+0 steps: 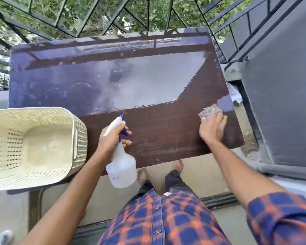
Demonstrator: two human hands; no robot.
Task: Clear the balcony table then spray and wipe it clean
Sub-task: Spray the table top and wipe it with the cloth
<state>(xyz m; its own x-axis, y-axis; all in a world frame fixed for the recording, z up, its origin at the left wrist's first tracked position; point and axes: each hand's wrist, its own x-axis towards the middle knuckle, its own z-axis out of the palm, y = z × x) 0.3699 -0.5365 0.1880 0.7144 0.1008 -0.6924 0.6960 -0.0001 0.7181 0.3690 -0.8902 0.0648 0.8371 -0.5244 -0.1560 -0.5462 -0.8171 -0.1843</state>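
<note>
The dark brown balcony table (157,131) fills the middle of the head view, its top glossy with dusty ring marks at the left. My left hand (111,140) grips a translucent spray bottle (121,167) with a white and blue trigger head, held over the table's near edge with the nozzle pointing away from me. My right hand (211,128) presses a grey cloth (209,110) flat on the table near its right end.
A cream perforated plastic basket (32,147) sits on the table's near left corner, overhanging the edge. Black metal railing (95,20) runs behind the table. A grey wall (281,94) stands close on the right. My bare feet (178,166) stand just under the near edge.
</note>
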